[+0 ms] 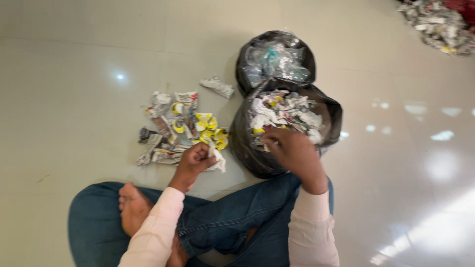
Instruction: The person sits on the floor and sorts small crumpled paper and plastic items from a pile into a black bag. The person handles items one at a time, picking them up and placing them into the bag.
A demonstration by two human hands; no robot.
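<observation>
Your left hand (195,160) grips a crumpled white wrapper (216,159); your right hand (292,148) dips into the black plastic bag (247,148), fingertips hidden, grip unclear through motion blur.

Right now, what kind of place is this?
Probably an indoor room used for sorting waste: glossy tiled floor, two black bags of scraps, crumpled paper pile on the floor.
</observation>
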